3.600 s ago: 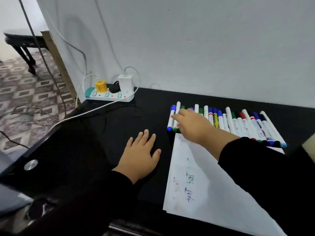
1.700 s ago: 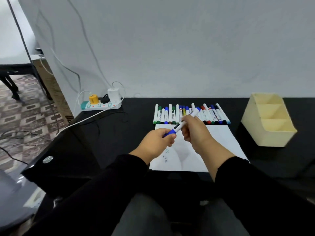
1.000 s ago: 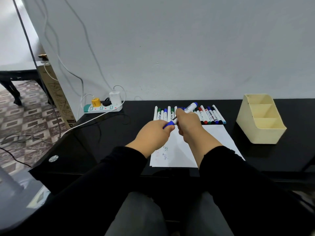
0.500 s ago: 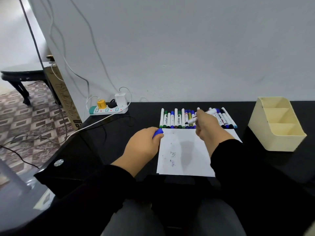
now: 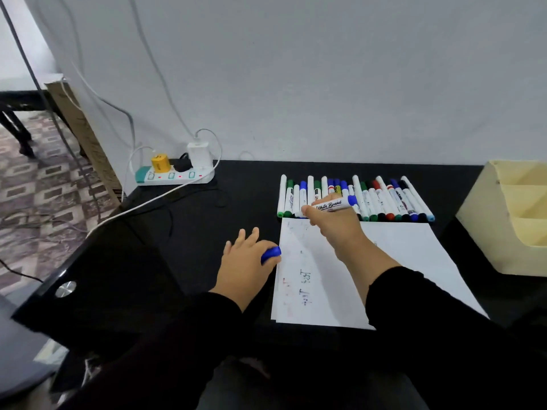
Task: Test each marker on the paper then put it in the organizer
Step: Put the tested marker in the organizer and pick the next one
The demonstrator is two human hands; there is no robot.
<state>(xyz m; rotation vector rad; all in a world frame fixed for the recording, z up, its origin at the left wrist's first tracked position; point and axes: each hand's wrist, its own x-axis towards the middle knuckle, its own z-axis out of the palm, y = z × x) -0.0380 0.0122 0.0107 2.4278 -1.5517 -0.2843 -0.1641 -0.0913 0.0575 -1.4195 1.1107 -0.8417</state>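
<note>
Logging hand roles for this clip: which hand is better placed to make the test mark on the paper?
Right. The right hand already grips the uncapped marker over the paper's far edge. The left hand rests on the table beside the paper, holding only the blue cap.

My right hand (image 5: 334, 229) is out fwd over the far end of the sheet, fingers curled round a marker barrel, wrist bent down, back of hand toward me. Right forearm runs back diag. to my lower right, black sleeve to just past the wrist. Left hand (image 5: 247, 261) lies palm down on the desk, outer fingers stretched fwd, thumb side tucked round a blue cap (image 5: 270, 253). Left arm comes in from lower left, also black-sleeved.
</note>
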